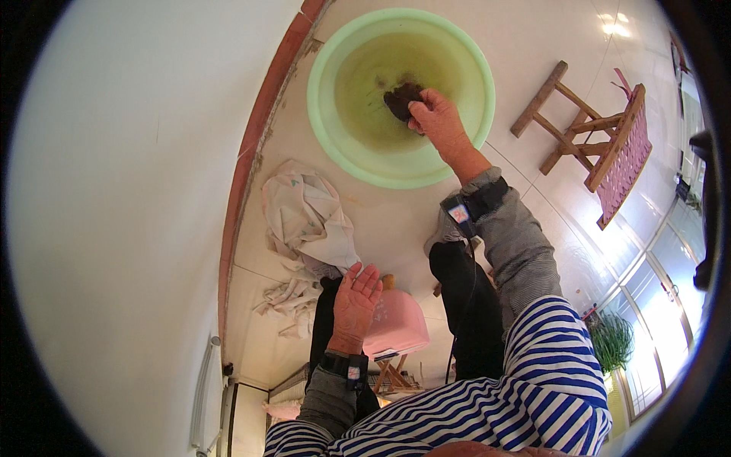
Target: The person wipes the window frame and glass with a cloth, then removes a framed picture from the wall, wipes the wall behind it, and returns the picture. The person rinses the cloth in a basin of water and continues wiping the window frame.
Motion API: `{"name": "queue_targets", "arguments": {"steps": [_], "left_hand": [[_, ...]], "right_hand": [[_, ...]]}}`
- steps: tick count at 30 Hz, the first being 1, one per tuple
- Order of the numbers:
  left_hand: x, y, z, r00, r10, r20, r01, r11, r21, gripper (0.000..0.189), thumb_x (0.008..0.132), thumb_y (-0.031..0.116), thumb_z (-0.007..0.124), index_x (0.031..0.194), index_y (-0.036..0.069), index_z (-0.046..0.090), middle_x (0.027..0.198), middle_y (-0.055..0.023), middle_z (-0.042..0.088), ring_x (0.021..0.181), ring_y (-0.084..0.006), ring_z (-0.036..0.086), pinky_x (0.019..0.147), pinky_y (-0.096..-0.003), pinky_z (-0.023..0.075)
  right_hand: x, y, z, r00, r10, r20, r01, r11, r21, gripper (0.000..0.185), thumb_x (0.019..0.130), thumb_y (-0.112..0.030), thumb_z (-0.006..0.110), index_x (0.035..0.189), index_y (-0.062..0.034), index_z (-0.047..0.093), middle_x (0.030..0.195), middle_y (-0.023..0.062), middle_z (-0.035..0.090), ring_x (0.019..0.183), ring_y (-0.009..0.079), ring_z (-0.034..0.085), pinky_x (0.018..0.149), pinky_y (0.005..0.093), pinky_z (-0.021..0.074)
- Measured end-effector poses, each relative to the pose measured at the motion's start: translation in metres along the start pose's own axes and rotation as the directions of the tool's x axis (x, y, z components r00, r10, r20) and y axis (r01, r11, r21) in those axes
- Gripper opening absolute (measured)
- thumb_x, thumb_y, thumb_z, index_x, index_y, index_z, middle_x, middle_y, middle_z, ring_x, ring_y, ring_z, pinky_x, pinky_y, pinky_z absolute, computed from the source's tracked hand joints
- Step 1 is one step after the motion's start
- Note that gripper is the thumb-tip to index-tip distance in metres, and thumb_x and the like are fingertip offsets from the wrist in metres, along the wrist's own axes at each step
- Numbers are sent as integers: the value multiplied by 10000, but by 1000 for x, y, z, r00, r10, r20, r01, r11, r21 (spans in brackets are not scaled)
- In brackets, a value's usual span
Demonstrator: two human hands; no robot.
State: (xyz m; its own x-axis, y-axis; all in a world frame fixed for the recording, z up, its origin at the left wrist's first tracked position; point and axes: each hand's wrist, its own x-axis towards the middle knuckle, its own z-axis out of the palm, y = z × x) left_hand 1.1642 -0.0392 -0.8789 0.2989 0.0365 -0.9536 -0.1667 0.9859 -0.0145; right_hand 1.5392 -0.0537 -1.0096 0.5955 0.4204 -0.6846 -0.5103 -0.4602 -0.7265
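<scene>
A pale green plastic basin (485, 114) stands on the tiled floor before me, with cloudy yellowish water in it. My right hand (442, 120) is over the basin and pinches a dark brown, wet-looking clump (403, 101); I cannot tell what it is made of. The clump is at or just above the water. Lower down, my left hand (357, 308) is palm up near my left knee, fingers apart, holding nothing. A crumpled whitish cloth (308, 211) lies just beyond its fingertips, draped to the floor.
A wooden folding stool (594, 137) with a pink woven seat lies tipped right of the basin. Between my legs is a pink object (397, 325). A white wall (143, 171) with a reddish skirting (251, 148) runs along the left. A green potted plant (611, 340) stands lower right.
</scene>
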Motion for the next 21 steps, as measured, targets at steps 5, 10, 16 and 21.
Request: {"name": "queue_targets", "arguments": {"steps": [5,10,16,21], "left_hand": [[4,1,2,999,-20,-41,20,1000,16,405,1081,322,498,1387,57,480,1370,-163,585,1301,-283,552,1119,-463,439],[8,1,3,999,-24,-43,24,1000,9,406,1079,317,500,1387,53,478,1354,-162,594,1291,-277,559,1112,-460,447],[9,1,2,1000,-27,-7,27,1000,-8,415,1072,312,512,1395,53,474,1352,-163,592,1286,-282,560,1112,-458,447],[9,0,10,998,-26,-63,30,998,52,411,1071,319,517,1389,60,482,1359,-160,582,1297,-281,547,1121,-456,434]], "right_hand": [[-10,-15,-22,997,-42,-64,44,998,34,173,970,-109,609,1101,3,621,806,47,643,650,100,578,610,278,477],[17,36,-53,979,-184,-85,132,899,-418,250,935,-126,613,1159,-15,614,881,138,693,707,268,665,674,395,550],[44,64,-34,921,-383,-71,158,533,-831,282,918,-229,668,1150,-71,644,1077,156,679,922,430,676,785,530,553],[65,61,27,974,-211,-85,-5,352,-936,293,898,-293,677,1135,-122,689,1132,131,672,1005,372,681,816,514,556]]}}
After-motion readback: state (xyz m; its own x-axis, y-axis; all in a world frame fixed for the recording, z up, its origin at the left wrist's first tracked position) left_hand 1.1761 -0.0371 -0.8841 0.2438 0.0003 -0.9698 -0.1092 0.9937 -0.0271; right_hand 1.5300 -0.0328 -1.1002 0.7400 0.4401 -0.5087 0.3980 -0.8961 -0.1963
